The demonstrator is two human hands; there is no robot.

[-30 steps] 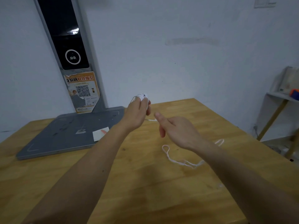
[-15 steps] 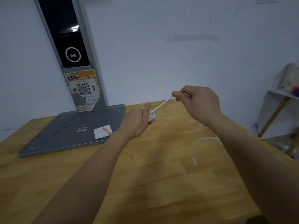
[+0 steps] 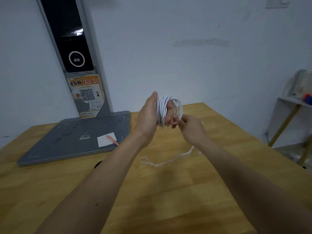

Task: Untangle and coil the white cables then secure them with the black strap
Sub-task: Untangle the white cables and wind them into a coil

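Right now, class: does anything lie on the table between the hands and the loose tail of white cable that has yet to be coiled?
Nothing visible does. The loose cable lies on bare wooden table below the right hand, running up to it; the left hand holds the coil.

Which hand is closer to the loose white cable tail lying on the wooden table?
Right. The right hand sits just above and behind the loose white cable tail, pinching a strand by the coil. The left hand is farther away to the left, holding the white cable coil.
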